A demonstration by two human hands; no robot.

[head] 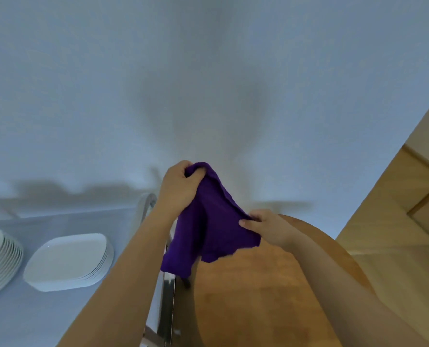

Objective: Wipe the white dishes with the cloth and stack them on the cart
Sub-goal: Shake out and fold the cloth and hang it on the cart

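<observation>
Grip, left: my left hand point(180, 182) is raised in front of the wall, fingers curled round the upper corner of the purple cloth point(209, 221), which bunches over the knuckles.

Grip, right: my right hand point(263, 227) sits lower and to the right, thumb and fingers pinching the cloth's right edge.

Cloth: one piece, deep purple, held in the air between my two hands. It slopes down from the left hand to the right hand, and its loose lower part hangs in folds below both, over the gap between the cart and the round table.

White dishes, stack one: rounded-rectangular plates point(68, 261), several deep, standing on the pale top of the cart point(58, 221) at lower left, well apart from the cloth.

White dishes, stack two: round plates point(0, 259), many rims showing, at the far left edge of the view, just beside stack one on the same surface. Partly cut off by the frame.

Cart: pale top with a metal handle or rail point(148, 200) at its right end, partly hidden behind my left forearm.

Round table point(253, 284): wooden, brown, under my right forearm at lower right.

Wall point(208, 71): plain, pale, bearing soft shadows.
</observation>
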